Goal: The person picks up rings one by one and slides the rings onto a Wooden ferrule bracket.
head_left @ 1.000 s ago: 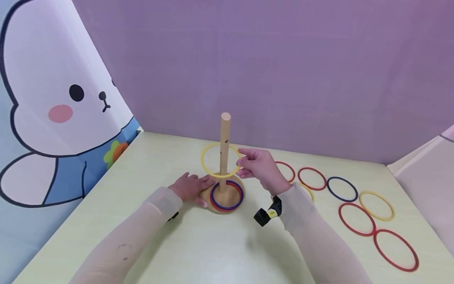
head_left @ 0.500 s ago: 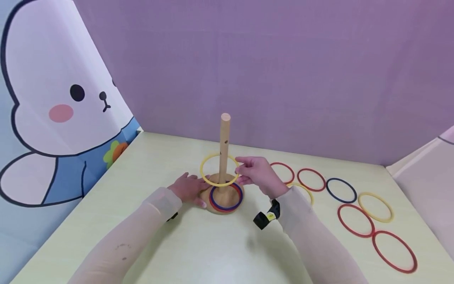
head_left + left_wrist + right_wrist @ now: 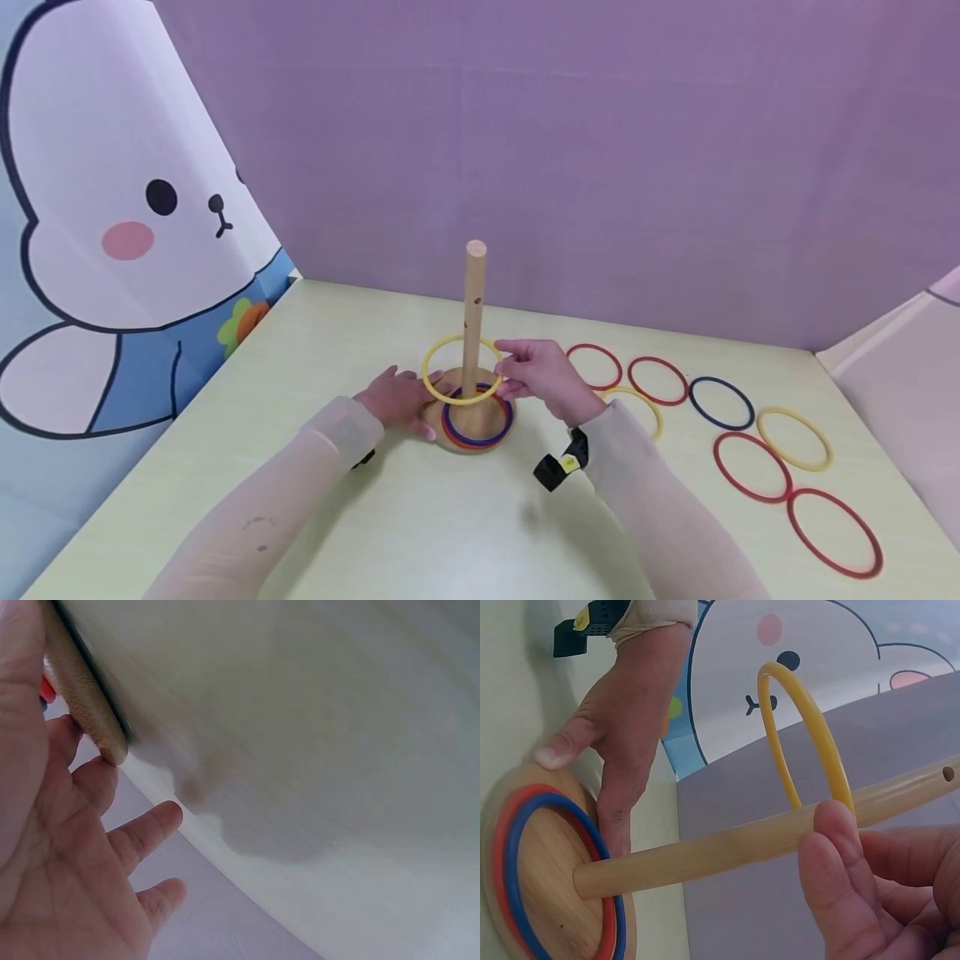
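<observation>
A wooden peg [image 3: 473,317] stands upright on a round wooden base [image 3: 463,443]. A blue ring [image 3: 511,859] and a red ring [image 3: 500,847] lie around the peg's foot on the base. My right hand [image 3: 543,377] pinches a yellow ring [image 3: 427,379] between thumb and fingers at its right side. The ring encircles the peg, held above the base, as the right wrist view [image 3: 817,735] confirms. My left hand [image 3: 397,400] rests against the base's left edge with fingers spread. In the left wrist view, fingertips [image 3: 96,780] touch the base's rim [image 3: 82,690].
Right of the peg, several rings lie flat on the pale table [image 3: 450,533]: red rings [image 3: 658,380], yellow rings [image 3: 795,437] and a dark blue ring [image 3: 722,402]. My right forearm partly covers one yellow ring [image 3: 637,404]. A purple backdrop [image 3: 600,167] rises behind the table.
My right hand has lowered the yellow ring along the peg, from about mid-height to nearer the base. My left hand has stayed at the base's edge.
</observation>
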{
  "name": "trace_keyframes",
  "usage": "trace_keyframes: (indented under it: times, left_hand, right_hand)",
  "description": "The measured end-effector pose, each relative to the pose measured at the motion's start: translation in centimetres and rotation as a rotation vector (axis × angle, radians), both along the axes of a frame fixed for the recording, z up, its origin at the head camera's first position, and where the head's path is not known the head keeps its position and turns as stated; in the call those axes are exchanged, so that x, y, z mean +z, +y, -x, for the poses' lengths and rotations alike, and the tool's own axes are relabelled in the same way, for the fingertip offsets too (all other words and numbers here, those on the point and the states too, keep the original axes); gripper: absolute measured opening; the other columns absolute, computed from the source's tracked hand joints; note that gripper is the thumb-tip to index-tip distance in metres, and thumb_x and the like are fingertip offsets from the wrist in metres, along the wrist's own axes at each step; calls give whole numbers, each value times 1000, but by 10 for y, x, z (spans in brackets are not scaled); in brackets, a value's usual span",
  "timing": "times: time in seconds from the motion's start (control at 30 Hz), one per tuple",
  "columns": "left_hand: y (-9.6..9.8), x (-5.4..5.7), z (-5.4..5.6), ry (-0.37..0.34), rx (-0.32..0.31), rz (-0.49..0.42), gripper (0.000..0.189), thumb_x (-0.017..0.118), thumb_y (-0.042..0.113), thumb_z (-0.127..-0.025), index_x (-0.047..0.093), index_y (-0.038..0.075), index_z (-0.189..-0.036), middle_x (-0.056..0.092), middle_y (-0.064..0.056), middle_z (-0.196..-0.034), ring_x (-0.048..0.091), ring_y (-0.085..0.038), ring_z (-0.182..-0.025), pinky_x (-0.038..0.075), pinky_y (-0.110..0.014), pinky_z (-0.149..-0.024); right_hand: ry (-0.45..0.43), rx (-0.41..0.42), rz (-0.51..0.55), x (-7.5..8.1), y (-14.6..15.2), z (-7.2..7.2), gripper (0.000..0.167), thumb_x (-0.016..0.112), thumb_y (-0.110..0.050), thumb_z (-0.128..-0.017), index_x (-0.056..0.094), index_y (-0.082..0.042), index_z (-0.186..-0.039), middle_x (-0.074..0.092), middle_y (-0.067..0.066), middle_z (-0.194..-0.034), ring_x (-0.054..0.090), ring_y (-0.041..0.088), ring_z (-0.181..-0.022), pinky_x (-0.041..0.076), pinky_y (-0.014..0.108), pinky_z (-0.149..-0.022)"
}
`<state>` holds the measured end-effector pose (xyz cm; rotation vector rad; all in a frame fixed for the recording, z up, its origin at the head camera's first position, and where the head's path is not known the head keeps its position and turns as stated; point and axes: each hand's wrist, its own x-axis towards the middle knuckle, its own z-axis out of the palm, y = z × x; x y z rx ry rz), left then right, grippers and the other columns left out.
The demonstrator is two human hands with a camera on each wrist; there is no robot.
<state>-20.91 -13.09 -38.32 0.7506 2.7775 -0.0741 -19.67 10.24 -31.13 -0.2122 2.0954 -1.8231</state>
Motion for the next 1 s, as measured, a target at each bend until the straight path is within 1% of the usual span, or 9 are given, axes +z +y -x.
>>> trace_keyframes:
  times: [0.2, 0.43, 0.73, 1.0]
  left_hand:
    - [-1, 2, -2, 9, 2, -11, 85, 73, 50, -78, 39, 14, -147, 35, -7, -152, 41, -38, -130, 24, -61, -107]
    - [1, 5, -3, 6, 8, -14, 87, 74, 50, -77, 38, 14, -148, 40, -8, -149, 42, -38, -129, 23, -59, -108]
    - [2, 4, -2, 1, 4, -9, 87, 74, 49, -78, 38, 14, -148, 38, -8, -150, 41, -38, -129, 23, -60, -108]
    - [0, 2, -1, -2, 12, -14, 88, 74, 50, -77, 38, 13, -148, 42, -9, -147, 43, -38, -129, 24, -59, -108]
  right_hand:
    - [-4, -1, 25, -9, -1, 0, 44, 53, 6, -92, 46, 10, -135, 61, 8, -86, 61, 9, -55, 56, 23, -59]
    - [14, -2, 50, -26, 1, -1, 44, 53, 6, -92, 44, 13, -135, 62, 19, -91, 61, 8, -56, 55, 22, -58]
    - [31, -27, 65, -38, 2, -3, 42, 52, 6, -94, 45, 13, -135, 63, 19, -93, 61, 7, -56, 55, 21, -59]
    - [12, -42, 78, -48, -2, -3, 42, 54, 6, -92, 46, 13, -133, 63, 22, -94, 60, 7, -55, 54, 21, -59]
